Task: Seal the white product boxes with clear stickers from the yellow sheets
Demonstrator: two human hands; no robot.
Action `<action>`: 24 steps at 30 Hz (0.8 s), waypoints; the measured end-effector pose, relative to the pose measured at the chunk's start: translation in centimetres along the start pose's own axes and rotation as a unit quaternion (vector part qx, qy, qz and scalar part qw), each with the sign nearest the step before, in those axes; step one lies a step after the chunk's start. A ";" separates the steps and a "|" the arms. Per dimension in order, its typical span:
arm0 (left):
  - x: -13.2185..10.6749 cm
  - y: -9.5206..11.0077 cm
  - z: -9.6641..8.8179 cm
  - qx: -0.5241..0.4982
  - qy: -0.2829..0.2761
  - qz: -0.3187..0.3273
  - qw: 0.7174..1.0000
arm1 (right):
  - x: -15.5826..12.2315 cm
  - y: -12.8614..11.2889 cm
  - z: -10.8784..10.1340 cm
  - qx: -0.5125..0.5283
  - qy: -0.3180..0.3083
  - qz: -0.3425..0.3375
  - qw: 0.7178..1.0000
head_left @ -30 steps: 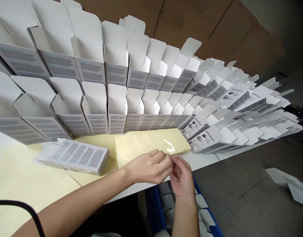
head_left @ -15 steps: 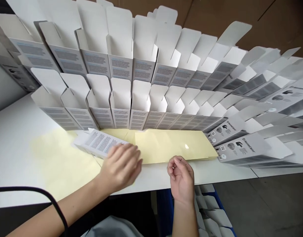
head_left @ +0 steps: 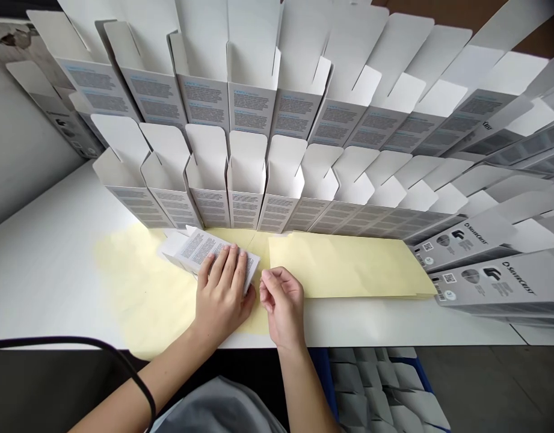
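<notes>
My left hand (head_left: 225,291) lies flat with fingers stretched over a small white printed carton (head_left: 204,251) that rests on its side on yellow backing paper (head_left: 349,264). My right hand (head_left: 281,300) is just right of the carton's end, fingers curled into a pinch; whatever it pinches is too small to make out. Both hands are near the front edge of the white table (head_left: 46,270).
Two tiers of upright open-flapped white cartons (head_left: 247,192) form a wall behind the hands, fanning down to the right where cartons lie on their sides (head_left: 484,282). A blue bin of flat pieces (head_left: 385,391) stands below the table edge. A black cable (head_left: 78,346) crosses at lower left.
My left hand moved left from the right hand and came down flat on the lying carton. My right hand followed leftward, still pinched. The view shifted left.
</notes>
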State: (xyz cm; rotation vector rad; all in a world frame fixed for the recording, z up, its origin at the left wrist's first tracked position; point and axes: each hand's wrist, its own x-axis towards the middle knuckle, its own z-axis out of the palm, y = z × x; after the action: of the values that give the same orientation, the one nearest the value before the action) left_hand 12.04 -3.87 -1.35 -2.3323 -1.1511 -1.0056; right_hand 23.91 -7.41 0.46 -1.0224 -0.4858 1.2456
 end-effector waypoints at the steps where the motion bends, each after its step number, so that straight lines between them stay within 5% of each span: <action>1: 0.0 0.0 0.0 -0.002 0.002 -0.001 1.000 | 0.1 0.2 0.1 -0.001 0.001 0.007 1.000; 24: 0.0 0.1 0.4 -0.015 0.003 -0.017 1.000 | 1.1 1.2 -0.2 -0.028 0.002 0.017 0.999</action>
State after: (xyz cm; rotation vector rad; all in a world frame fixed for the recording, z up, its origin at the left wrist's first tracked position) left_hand 12.27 -3.70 -1.62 -2.3397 -1.1842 -1.0478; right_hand 23.76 -6.46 -0.89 -1.0850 -0.5051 1.2647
